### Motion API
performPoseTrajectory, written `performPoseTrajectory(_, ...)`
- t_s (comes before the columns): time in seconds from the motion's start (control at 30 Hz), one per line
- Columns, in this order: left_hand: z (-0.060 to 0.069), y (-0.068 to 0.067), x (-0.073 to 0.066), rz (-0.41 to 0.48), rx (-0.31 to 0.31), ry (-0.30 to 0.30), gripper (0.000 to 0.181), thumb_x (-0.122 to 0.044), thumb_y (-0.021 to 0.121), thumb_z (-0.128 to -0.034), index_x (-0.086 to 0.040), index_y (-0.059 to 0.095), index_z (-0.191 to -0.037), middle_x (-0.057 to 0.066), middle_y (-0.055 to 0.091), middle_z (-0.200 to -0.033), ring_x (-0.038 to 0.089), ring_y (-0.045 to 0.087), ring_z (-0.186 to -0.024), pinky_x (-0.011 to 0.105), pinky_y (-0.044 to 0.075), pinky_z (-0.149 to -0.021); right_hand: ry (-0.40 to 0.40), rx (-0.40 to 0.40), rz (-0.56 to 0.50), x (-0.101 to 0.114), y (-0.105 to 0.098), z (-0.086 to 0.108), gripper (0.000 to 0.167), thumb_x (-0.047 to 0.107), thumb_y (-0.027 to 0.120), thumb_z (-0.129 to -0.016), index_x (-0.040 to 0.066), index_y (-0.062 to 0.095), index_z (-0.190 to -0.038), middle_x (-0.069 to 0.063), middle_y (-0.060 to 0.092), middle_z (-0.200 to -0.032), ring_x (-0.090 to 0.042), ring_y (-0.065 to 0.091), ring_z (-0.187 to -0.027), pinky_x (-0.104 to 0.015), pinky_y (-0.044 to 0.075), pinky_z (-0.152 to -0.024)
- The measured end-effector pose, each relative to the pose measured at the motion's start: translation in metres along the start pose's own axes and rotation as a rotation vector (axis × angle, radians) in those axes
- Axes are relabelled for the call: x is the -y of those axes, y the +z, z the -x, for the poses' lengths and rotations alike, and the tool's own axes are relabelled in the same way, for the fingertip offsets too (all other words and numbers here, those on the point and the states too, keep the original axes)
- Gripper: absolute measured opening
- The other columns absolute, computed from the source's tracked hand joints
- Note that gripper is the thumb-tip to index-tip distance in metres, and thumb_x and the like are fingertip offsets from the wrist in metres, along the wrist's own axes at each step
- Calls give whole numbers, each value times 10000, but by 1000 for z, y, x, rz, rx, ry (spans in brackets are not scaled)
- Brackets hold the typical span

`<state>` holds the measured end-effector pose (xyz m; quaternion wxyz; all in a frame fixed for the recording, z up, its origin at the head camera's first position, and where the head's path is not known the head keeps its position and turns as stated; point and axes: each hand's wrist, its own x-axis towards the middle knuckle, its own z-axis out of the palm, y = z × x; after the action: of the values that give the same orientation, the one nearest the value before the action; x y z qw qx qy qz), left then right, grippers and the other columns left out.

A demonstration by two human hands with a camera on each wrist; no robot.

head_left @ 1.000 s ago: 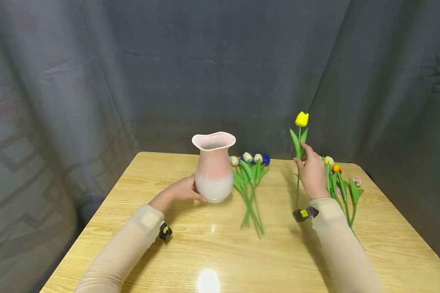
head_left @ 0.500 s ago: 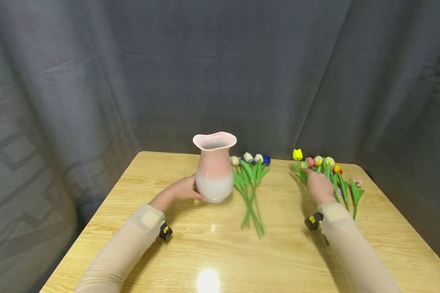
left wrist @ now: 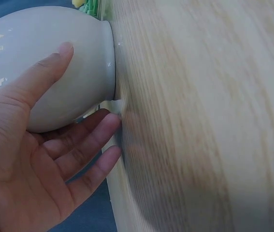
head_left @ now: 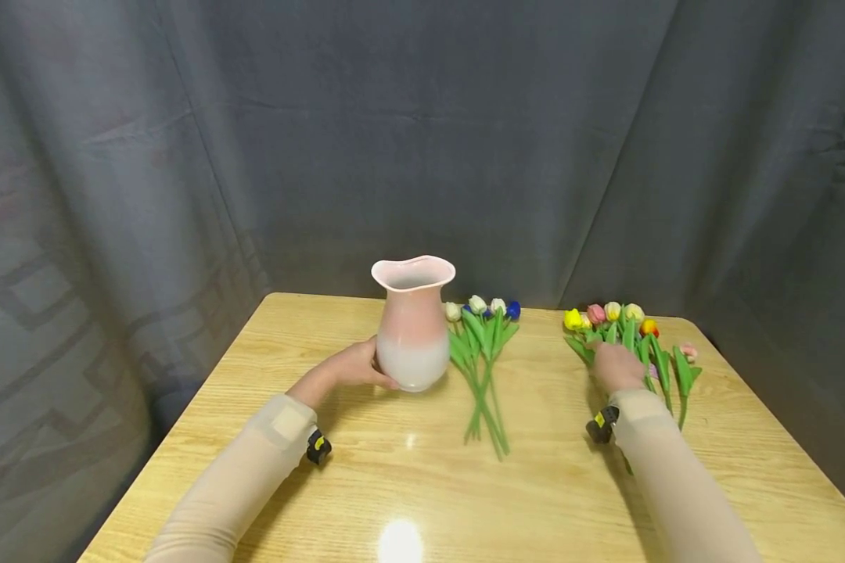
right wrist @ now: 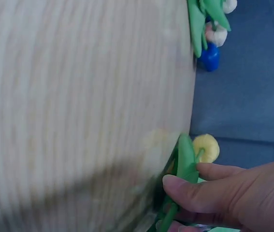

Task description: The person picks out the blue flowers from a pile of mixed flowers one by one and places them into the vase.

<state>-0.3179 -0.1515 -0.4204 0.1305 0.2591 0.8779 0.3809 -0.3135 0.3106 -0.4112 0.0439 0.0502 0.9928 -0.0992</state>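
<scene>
A pink-to-white vase (head_left: 413,332) with a wavy rim stands upright on the table. My left hand (head_left: 354,364) holds its lower left side; in the left wrist view the thumb lies along the white body (left wrist: 86,58) and the fingers reach behind it. At the right, my right hand (head_left: 616,367) is low among several tulips. It pinches the green stem of a yellow tulip (head_left: 573,319), and in the right wrist view the thumb (right wrist: 178,188) presses by its leaf (right wrist: 187,159). The lower stem is mostly hidden by the hand and sleeve.
Several white and blue tulips (head_left: 484,336) lie with crossed stems right of the vase. Pink, cream, orange-red and other tulips (head_left: 649,328) lie around the right hand. A grey curtain (head_left: 422,141) hangs behind the wooden table (head_left: 408,469).
My right hand has lowered the yellow tulip from upright above the table down to the tulips at the right. The left hand and the vase have stayed in place.
</scene>
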Motion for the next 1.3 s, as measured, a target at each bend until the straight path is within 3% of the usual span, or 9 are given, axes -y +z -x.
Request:
performPoseTrajectory(0.23, 1, 1, -1, 2, 3, -9, 832, -229, 837, -763, -101, 350, -1425, 104, 572, -1272, 212, 587, -1077, 373, 487, -921, 36, 46, -8, -2, 4, -1, 454, 17, 348, -973, 77, 484, -1402, -410, 494, -1250, -531, 586, -983, -572, 504, -660)
performPoseTrajectory(0.47, 0, 1, 0, 4, 5, 4, 829, -229, 832, -770, -93, 343, -1425, 113, 563, -1282, 216, 584, -1086, 379, 489, -920, 13, 124, 29, 4, -3, -1, 490, 212, 568, -954, 17, 469, -1392, -395, 483, -1285, -592, 497, -1111, -652, 444, -796)
performPoseTrajectory(0.57, 0, 2, 0, 14, 11, 4, 821, -224, 831, -771, -94, 349, -1422, 111, 563, -1281, 216, 585, -1086, 372, 491, -919, -13, 128, 36, 7, -7, 0, 518, 263, 552, -966, -16, 449, -1390, -397, 479, -1289, -596, 485, -1128, -676, 435, -804)
performPoseTrajectory(0.67, 0, 2, 1, 21, 12, 1, 807, -223, 835, -766, -98, 367, -1410, 104, 570, -1270, 209, 586, -1079, 365, 492, -914, -27, 83, 38, 14, -12, 0, 543, 299, 535, -975, -43, 432, -1384, -417, 470, -1273, -594, 505, -1094, -676, 456, -774)
performPoseTrajectory(0.8, -1, 1, 2, 9, 5, -6, 810, -243, 841, -758, -106, 375, -1406, 95, 582, -1252, 204, 593, -1059, 365, 493, -907, -71, -84, 22, 34, -19, 1, 565, 305, 543, -973, -31, 400, -1404, -419, 435, -1274, -576, 548, -1001, -641, 498, -686)
performPoseTrajectory(0.9, -2, 0, 2, -3, -1, -6, 843, -257, 845, -752, -111, 356, -1424, 94, 571, -1278, 209, 582, -1084, 372, 484, -923, -148, -236, -22, 54, -17, 3, 574, 285, 558, -967, 5, 377, -1435, -381, 433, -1288, -542, 549, -1014, -623, 508, -666)
performPoseTrajectory(1.0, -2, -1, 3, -7, -2, -2, 858, -257, 846, -751, -104, 345, -1431, 102, 559, -1300, 218, 571, -1111, 383, 475, -938, -240, -322, -51, 75, -7, 4, 584, 272, 562, -965, 26, 369, -1458, -340, 469, -1281, -516, 551, -1039, -611, 512, -701)
performPoseTrajectory(1.1, -1, -1, 2, -7, -1, -6, 849, -262, 843, -755, -105, 350, -1428, 100, 564, -1290, 214, 577, -1098, 381, 481, -928, -316, -330, -58, 94, 6, 6, 577, 278, 573, -962, 35, 391, -1453, -314, 510, -1268, -499, 575, -1014, -589, 521, -702)
performPoseTrajectory(1.3, 1, 0, 0, 7, 5, -6, 831, -264, 836, -764, -114, 356, -1426, 94, 568, -1284, 212, 584, -1085, 380, 488, -917, -360, -227, -28, 122, 32, 7, 544, 293, 598, -951, -13, 454, -1378, -306, 531, -1281, -465, 617, -987, -542, 547, -698)
